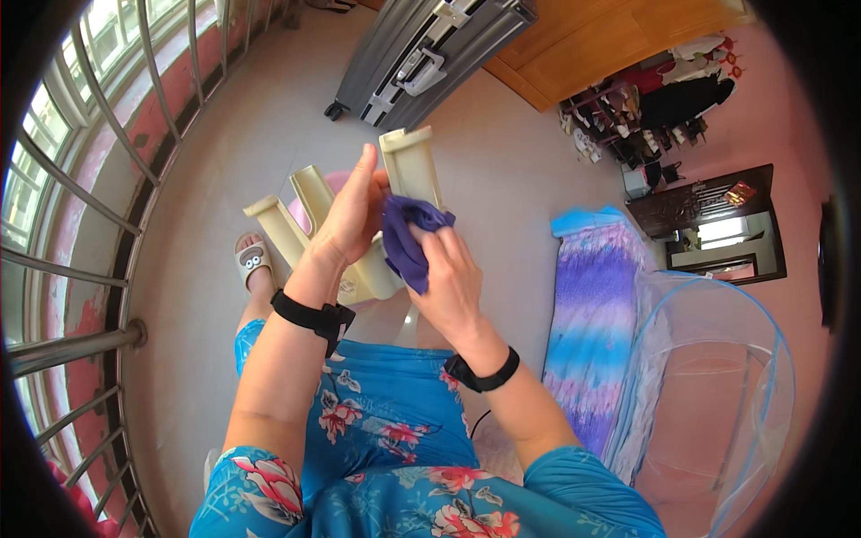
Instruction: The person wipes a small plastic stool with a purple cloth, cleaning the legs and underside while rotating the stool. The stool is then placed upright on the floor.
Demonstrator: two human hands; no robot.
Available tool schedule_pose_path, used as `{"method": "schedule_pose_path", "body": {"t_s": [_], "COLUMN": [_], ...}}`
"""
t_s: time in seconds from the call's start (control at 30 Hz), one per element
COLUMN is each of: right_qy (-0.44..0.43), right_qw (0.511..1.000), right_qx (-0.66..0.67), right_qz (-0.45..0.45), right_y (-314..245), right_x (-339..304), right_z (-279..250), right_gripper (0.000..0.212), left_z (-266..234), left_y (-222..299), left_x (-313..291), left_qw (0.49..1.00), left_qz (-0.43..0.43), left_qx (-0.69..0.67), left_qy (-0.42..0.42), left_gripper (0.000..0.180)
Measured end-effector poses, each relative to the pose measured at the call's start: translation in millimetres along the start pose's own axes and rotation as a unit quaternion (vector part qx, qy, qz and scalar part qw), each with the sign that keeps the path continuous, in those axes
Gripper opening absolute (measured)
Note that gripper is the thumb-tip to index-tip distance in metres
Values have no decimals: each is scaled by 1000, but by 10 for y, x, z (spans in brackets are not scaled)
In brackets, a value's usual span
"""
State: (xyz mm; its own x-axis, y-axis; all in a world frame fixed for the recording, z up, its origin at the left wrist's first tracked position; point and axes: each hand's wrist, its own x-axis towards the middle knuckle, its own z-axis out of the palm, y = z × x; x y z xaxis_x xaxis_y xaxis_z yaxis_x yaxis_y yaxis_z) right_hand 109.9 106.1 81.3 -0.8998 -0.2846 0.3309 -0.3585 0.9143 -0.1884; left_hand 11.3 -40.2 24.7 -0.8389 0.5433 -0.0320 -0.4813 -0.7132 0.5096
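A cream plastic stool (411, 169) is tipped in front of my lap with several legs pointing up and away from me. My left hand (352, 215) grips it by the leg on the right, thumb up, with the other fingers partly hidden behind it. Bunched in my right hand (448, 285) is a purple cloth (408, 240), pressed against the lower part of that same leg. Part of the stool's body is hidden by my left hand and wrist.
Something pink and rounded (335, 182) shows behind the stool. A grey suitcase (408, 67) stands on the floor ahead, near a wooden cabinet (592, 45). Metal bars (94, 202) run along the left. To the right are a tie-dye-covered bed (592, 305) and a mesh tent (717, 386).
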Motion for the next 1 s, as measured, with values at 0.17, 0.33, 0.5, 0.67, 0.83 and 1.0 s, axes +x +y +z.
{"method": "schedule_pose_path", "body": {"t_s": [0.17, 0.33, 0.5, 0.67, 0.83, 1.0], "right_qy": [14, 5, 25, -25, -17, -71], "right_qw": [998, 981, 934, 978, 989, 943], "right_qx": [30, 174, 325, 165, 117, 255], "right_qz": [44, 91, 143, 121, 93, 202], "right_y": [-78, -121, -146, -160, -92, -47], "right_x": [34, 418, 591, 616, 345, -225], "right_z": [-53, -113, -116, -134, -105, -49], "right_gripper": [54, 41, 29, 35, 33, 30], "left_z": [42, 159, 209, 266, 258, 158], "left_y": [-149, -118, -93, -57, 33, 77], "left_x": [41, -12, -46, -90, -90, -68], "left_qw": [994, 995, 996, 992, 987, 988], "left_qz": [-21, -10, -3, 14, 9, 10], "left_qx": [13, 8, 13, 60, 81, 79], "left_qy": [102, 98, 90, 110, 142, 133], "left_gripper": [56, 54, 56, 57, 52, 48]}}
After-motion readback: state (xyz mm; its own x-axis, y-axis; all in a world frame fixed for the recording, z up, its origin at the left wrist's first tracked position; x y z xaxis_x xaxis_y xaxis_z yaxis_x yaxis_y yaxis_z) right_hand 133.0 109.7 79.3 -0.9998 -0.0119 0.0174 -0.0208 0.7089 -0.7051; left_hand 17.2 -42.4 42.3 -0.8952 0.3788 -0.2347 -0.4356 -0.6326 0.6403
